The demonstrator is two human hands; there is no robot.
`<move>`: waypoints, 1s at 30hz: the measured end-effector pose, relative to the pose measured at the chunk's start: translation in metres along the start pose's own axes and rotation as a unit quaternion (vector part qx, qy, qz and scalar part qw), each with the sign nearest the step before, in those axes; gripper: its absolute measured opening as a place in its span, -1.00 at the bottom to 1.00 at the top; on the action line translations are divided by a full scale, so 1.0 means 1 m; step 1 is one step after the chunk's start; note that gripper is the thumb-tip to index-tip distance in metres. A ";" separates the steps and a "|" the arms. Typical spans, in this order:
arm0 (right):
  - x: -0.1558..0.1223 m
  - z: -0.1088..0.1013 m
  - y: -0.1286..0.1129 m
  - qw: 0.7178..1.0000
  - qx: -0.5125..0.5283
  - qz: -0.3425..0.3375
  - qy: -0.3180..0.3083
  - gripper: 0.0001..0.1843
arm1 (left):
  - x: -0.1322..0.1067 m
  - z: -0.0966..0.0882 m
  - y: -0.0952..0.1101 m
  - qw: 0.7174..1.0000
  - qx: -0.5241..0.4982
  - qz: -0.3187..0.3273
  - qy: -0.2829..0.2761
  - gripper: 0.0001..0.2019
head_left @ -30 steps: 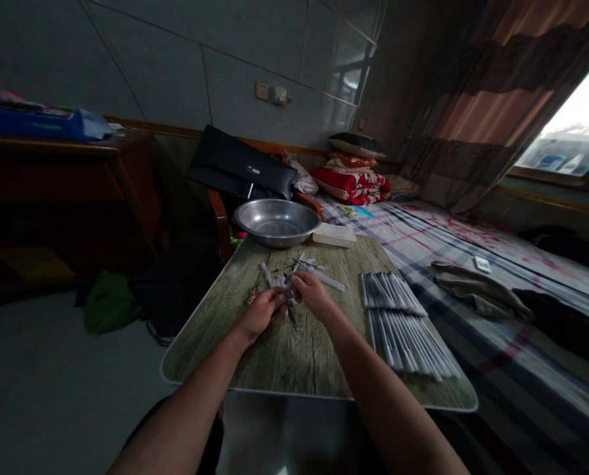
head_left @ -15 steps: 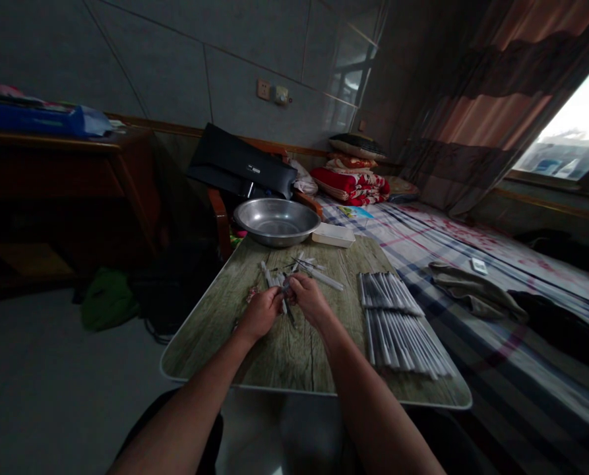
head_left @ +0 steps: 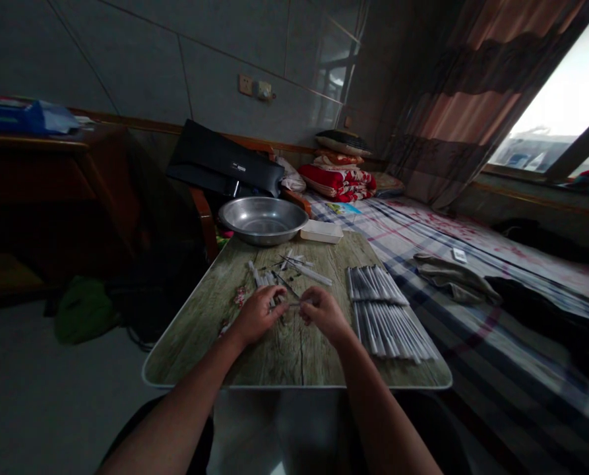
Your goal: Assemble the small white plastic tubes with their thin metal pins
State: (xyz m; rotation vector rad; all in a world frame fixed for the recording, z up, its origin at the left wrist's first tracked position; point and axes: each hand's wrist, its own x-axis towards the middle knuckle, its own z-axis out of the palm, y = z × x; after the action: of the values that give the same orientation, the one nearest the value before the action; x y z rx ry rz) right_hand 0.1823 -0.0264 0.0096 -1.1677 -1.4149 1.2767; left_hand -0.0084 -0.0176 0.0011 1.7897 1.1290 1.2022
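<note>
My left hand (head_left: pixel 257 313) and my right hand (head_left: pixel 322 314) rest on a wood-grain tray table (head_left: pixel 284 349), a short way apart. Both are closed in a pinch on the ends of one thin pale tube (head_left: pixel 294 304) that spans the gap between them. Just beyond my fingers lies a loose scatter of white tubes and thin dark rods (head_left: pixel 287 267). To the right of my right hand, several white tubes lie side by side in two neat rows (head_left: pixel 383 310).
A metal bowl (head_left: pixel 263 220) and a flat white box (head_left: pixel 321 231) stand at the table's far end. A black bag (head_left: pixel 225 161) leans on a chair behind them. A bed with a plaid sheet (head_left: pixel 472 264) runs along the right; a dark wooden desk (head_left: pixel 41 171) stands left.
My hands have drawn apart, so the thin tube now shows stretched between them. The view has shifted a little to the right.
</note>
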 end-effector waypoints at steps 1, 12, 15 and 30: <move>-0.009 -0.008 -0.001 1.000 0.004 0.002 0.019 -0.82 | 0.000 -0.002 0.000 1.000 0.006 0.010 0.022 -0.73; -0.117 -0.137 -0.006 0.874 -0.365 -0.022 0.321 -0.81 | 0.005 -0.013 -0.018 0.987 0.018 0.012 0.159 -0.75; -0.129 -0.157 0.004 0.825 -0.451 -0.006 0.339 -0.82 | 0.007 -0.013 -0.027 0.986 0.056 0.007 0.155 -0.74; -0.132 -0.155 0.032 0.761 -0.595 0.015 0.259 -0.83 | 0.011 -0.017 -0.039 0.983 0.061 -0.025 0.170 -0.68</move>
State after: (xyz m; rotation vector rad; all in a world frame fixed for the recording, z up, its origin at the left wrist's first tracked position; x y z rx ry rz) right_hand 0.3604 -0.1289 -0.0110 -2.1296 -1.7333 -0.1765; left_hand -0.0332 0.0084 -0.0240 1.6717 1.4600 1.4748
